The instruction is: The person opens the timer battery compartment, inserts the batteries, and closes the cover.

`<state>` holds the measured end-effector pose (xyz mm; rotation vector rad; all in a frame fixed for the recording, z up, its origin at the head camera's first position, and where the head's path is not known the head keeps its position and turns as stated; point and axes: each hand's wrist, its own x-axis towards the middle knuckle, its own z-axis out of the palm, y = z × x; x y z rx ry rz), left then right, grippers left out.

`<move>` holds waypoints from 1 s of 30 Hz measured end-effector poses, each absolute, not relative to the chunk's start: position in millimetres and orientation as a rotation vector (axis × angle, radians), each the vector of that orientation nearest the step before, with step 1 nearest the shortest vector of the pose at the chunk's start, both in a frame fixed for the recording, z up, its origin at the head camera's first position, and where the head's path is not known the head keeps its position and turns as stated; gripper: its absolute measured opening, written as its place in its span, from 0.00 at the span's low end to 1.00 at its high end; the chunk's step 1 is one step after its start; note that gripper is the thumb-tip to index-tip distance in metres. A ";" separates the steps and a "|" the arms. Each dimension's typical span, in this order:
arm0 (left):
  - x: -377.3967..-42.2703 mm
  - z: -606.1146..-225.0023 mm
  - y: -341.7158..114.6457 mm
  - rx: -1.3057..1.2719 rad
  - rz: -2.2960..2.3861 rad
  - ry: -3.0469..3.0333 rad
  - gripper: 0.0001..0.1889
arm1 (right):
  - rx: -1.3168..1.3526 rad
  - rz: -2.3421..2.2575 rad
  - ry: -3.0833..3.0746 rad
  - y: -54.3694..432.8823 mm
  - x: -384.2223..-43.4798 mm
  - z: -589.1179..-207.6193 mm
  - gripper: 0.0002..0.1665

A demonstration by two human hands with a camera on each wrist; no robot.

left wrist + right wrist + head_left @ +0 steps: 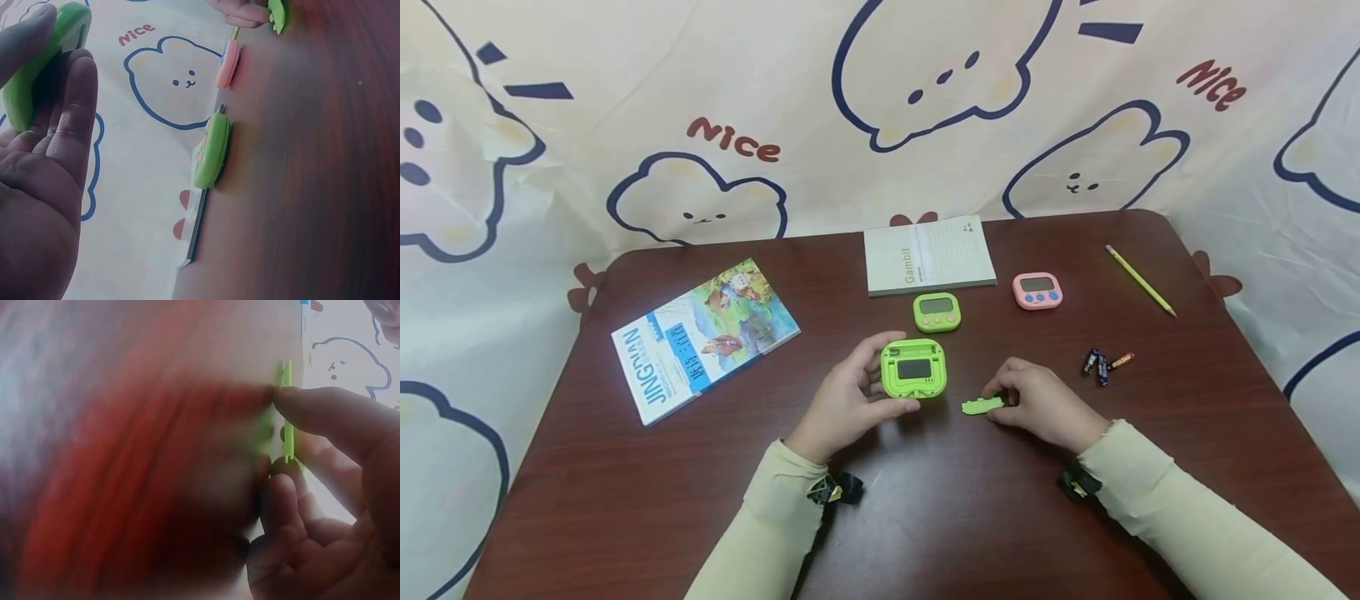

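Note:
My left hand (846, 400) grips a green digital timer (914, 368) by its edges, thumb below and fingers above. The timer's back faces up, showing a dark grey rectangle and a recess along its top edge. In the left wrist view the timer (69, 37) is seen from its side. Low over the table, my right hand (1045, 404) pinches a thin green plastic cover (981, 406) between thumb and fingers. The cover (289, 419) appears edge-on in the right wrist view. Just beyond the held timer lies a second green timer (937, 312), screen up.
A pink timer (1037, 291) and a notebook (928, 258) lie at the back. Several small batteries (1102, 367) sit right of my right hand, with a pencil (1141, 281) farther back. At left lies a colourful book (707, 342). A patterned cloth (805, 100) hangs behind the table.

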<state>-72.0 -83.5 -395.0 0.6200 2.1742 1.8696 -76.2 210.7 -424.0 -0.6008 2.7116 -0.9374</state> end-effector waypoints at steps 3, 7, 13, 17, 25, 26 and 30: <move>-71.7 -394.2 -83.8 0.617 1.865 2.179 0.42 | -0.578 -0.930 2.704 210.0 -76.4 -423.9 0.10; -71.0 -393.3 -84.5 0.613 1.858 2.183 0.41 | -0.568 -0.933 2.706 209.5 -76.1 -424.3 0.11; -70.2 -391.0 -85.5 0.602 1.841 2.195 0.41 | -0.552 -1.023 2.725 216.8 -70.6 -424.7 0.12; -69.9 -389.8 -86.4 0.598 1.835 2.202 0.42 | -0.556 -1.089 2.798 229.9 -65.7 -422.0 0.13; -70.4 -390.3 -85.8 0.610 1.850 2.186 0.42 | -0.536 -1.022 2.993 273.6 -63.3 -411.0 0.14; -70.5 -390.3 -85.6 0.611 1.851 2.184 0.42 | -0.525 -0.999 3.013 279.8 -63.7 -409.6 0.14; -70.2 -389.9 -85.6 0.606 1.852 2.187 0.42 | -0.540 -0.935 3.076 305.2 -67.5 -406.6 0.12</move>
